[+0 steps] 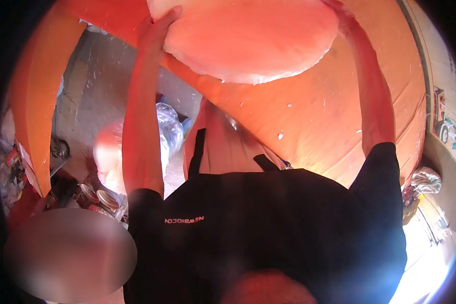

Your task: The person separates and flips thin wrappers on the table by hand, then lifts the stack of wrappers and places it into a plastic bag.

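Observation:
A pale, rounded, thick slab [253, 38] that looks like foam or padding fills the top middle of the view, tinted red by the light. Its lower edge is uneven and slightly ragged. My left hand [159, 25] grips the slab's left edge, thumb on top and the other fingers hidden behind it. At the upper right edge, my right hand [342, 19] holds the slab, though it is partly cut off by the frame. Beneath the slab spreads an orange cloth or sheet [309, 116] with small white scraps on it.
A clear plastic bag [169, 126] lies on the grey floor [104, 76] past my left arm. Round metal lids or tins [108, 198] and clutter sit at lower left, near a blurred oval patch. An orange panel [38, 116] stands at left; another plastic bag [425, 181] is at right.

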Tool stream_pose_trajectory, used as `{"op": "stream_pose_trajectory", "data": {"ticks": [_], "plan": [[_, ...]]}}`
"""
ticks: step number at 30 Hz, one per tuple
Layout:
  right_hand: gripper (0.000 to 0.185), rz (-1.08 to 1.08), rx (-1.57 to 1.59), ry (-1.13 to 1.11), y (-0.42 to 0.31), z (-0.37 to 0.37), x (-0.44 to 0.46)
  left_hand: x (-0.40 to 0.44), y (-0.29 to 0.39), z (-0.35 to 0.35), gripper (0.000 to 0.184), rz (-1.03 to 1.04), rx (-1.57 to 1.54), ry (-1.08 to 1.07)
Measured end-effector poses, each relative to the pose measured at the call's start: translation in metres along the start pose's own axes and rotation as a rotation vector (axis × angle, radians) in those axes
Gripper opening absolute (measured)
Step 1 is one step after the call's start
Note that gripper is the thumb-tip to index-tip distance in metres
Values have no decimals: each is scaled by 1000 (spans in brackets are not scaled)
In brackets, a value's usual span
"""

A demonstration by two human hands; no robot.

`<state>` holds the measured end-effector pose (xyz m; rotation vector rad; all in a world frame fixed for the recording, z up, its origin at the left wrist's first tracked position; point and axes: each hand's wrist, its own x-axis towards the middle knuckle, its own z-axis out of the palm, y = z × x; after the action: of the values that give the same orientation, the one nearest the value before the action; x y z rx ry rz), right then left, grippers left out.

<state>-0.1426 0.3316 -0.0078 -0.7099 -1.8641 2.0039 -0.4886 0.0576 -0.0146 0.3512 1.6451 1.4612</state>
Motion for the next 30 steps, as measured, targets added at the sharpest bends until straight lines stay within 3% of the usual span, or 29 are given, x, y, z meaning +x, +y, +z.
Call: {"op": "stream_pose_trajectory", "data": {"ticks": [2, 5, 8, 11, 14, 18, 23, 27, 28, 30], "plan": [[57, -467, -168, -262, 24, -28, 1, 5, -3, -2, 49, 29, 24, 15], [54, 25, -56, 27, 5, -8, -6, -1, 1, 3, 48, 49, -56, -23], [50, 87, 133, 64, 14, -10, -4, 1, 3, -2, 45, 7, -16, -65], [48, -9, 184, 171, 36, 9, -36, 15, 0, -25, 44, -80, -96, -220], [56, 217, 296, 288, 56, 47, -100, -3, 13, -35, 41, -71, 94, -245], [56, 424, 611, 496, 13, 142, -170, -64, 8, -40, 37, -96, 188, -222], [62, 463, 701, 486, 23, 152, -220, -141, -37, -32, 34, 35, 151, -42], [58, 525, 426, 586, 30, 153, -226, -161, -58, -35, 33, -203, -416, -189], [57, 520, 506, 550, 36, 152, -226, -159, -63, -38, 32, -243, -522, -241], [56, 515, 568, 500, 44, 140, -228, -146, -78, -44, 31, -160, -440, -284]]}}
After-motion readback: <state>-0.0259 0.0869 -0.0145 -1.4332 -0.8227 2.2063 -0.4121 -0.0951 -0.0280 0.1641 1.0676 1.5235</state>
